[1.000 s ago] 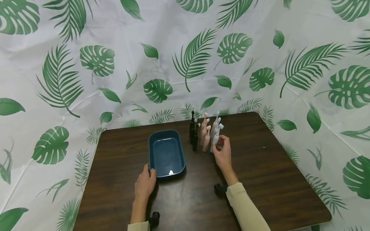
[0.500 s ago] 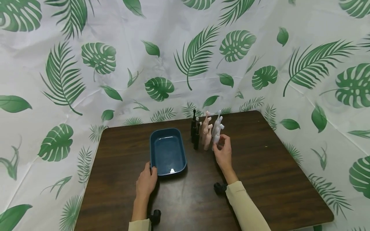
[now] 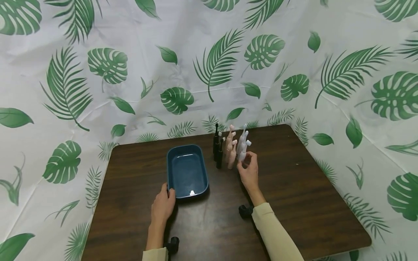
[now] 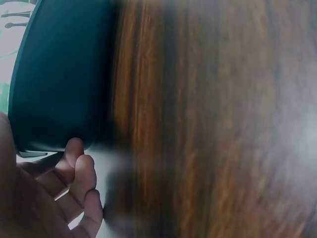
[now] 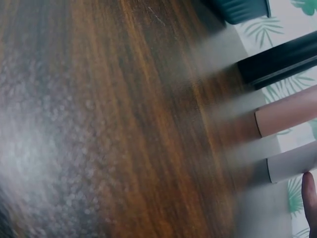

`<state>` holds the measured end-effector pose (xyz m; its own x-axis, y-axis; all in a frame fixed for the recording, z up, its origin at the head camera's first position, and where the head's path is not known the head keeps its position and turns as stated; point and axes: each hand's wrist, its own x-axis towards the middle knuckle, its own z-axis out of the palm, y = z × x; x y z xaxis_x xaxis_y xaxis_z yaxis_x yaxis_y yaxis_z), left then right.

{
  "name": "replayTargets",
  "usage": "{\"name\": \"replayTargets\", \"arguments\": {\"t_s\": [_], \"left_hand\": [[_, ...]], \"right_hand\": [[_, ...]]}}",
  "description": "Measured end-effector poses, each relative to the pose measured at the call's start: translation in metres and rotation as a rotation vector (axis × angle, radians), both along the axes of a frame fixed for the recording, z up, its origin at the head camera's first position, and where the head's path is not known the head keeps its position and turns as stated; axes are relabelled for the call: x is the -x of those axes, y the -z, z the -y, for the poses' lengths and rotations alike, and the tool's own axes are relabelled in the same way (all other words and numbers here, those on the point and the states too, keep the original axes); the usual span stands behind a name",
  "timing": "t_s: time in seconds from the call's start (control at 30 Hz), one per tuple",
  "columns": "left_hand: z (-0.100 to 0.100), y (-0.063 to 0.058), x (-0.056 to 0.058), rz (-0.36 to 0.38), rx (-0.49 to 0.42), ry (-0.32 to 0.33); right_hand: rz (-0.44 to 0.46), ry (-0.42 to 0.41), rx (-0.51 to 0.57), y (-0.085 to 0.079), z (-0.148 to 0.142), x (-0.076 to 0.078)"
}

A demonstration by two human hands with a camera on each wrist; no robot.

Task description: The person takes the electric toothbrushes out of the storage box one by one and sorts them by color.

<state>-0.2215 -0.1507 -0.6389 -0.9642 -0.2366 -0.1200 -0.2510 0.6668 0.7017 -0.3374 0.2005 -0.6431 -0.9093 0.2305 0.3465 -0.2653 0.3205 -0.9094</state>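
Observation:
My left hand holds the near left corner of a dark blue tray, thumb at the rim. In the left wrist view, curled fingers press against the tray's outer wall. With thumb and forefinger my right hand pinches the nearest white electric toothbrush, which stands upright on the table. The right wrist view shows one fingertip at the white handle. Beside it stand pink electric toothbrushes and black electric toothbrushes, in rows running away from me.
The toothbrushes stand close together on the brown wooden table, right of the tray. A leaf-printed cloth hangs behind the table and along its right side. Black wrist cameras sit by both wrists.
The head view shifts slightly. Both hands keep their places, one at the tray corner and one at the white electric toothbrush.

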Motion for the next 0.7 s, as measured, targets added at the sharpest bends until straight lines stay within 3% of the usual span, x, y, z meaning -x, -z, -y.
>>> {"name": "replayTargets", "arguments": {"t_s": [0.3,0.47,0.7], "left_hand": [[0.005,-0.006,0.005,-0.003,0.051,0.041],[0.006,-0.011,0.007,-0.027,0.026,-0.001],[0.013,-0.025,0.005,-0.128,-0.009,-0.063]], "right_hand": [[-0.025,0.006,-0.055,0.004,-0.001,0.005],[-0.03,0.011,-0.033,0.007,0.001,0.007],[0.003,0.112,0.088,0.003,0.006,-0.015]]}}
